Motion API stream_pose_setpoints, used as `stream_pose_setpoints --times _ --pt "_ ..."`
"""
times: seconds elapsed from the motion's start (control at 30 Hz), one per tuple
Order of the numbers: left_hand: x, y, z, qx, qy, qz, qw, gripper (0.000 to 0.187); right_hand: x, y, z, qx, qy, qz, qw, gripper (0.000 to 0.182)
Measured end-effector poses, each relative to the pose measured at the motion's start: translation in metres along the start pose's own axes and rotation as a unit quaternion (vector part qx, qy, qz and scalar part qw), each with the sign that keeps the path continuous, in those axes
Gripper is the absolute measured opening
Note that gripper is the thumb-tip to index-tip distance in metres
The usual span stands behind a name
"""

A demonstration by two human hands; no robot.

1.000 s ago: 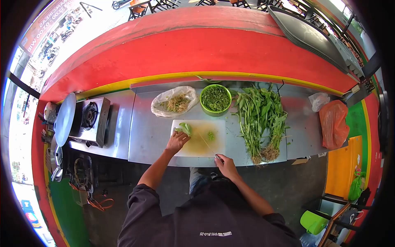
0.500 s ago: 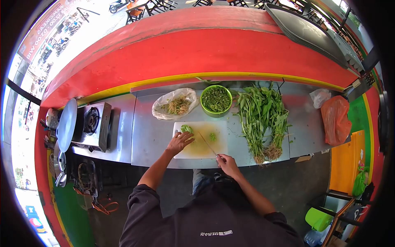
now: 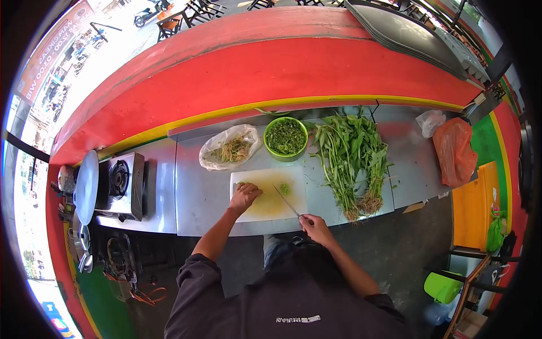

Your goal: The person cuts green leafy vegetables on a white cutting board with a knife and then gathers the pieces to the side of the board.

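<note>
A white cutting board (image 3: 268, 212) with a yellow-green stain lies on the metal counter. My left hand (image 3: 245, 196) rests on its left part, fingers curled over green vegetable pieces, mostly hidden beneath it. In my right hand (image 3: 314, 225), at the board's lower right edge, is the handle of a knife (image 3: 287, 201), its blade slanting up and left over the board. A small heap of chopped greens (image 3: 284, 188) lies just right of the blade tip. Behind the board stands a green bowl (image 3: 266, 148) full of chopped greens.
An open plastic bag (image 3: 207, 153) holds roots and trimmings. Leafy stalks with roots (image 3: 353, 164) lie to the right, and an orange bag (image 3: 453, 152) beyond them. At the left are a gas stove (image 3: 135, 186) and a large round pan (image 3: 86, 187).
The view has shifted, so the counter items appear further left. My left hand now covers more of the green piece that showed beside its fingers. The knife stays in my right hand.
</note>
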State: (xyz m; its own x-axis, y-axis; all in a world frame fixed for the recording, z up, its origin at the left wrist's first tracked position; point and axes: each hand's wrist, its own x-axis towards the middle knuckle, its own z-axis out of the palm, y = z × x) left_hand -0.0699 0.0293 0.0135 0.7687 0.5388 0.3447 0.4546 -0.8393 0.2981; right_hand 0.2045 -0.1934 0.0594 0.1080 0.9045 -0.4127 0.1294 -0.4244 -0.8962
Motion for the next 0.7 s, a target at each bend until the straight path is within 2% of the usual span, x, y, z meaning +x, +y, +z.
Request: stream_pose_setpoints --times 0.23,0.43,0.7 --pt "-0.008 0.022 0.012 -0.008 0.024 -0.044 0.999 0.02 0.003 0.008 0.005 -0.015 -0.004 -0.013 1.0 0.036" --pt "-0.006 0.041 0.024 -0.047 0.019 -0.074 0.996 0.016 -0.007 -0.001 0.01 -0.048 0.005 -0.039 0.998 0.038" --pt "-0.002 0.049 0.031 -0.022 0.023 -0.06 0.998 0.019 -0.014 0.002 0.005 -0.082 0.018 -0.06 0.995 0.037"
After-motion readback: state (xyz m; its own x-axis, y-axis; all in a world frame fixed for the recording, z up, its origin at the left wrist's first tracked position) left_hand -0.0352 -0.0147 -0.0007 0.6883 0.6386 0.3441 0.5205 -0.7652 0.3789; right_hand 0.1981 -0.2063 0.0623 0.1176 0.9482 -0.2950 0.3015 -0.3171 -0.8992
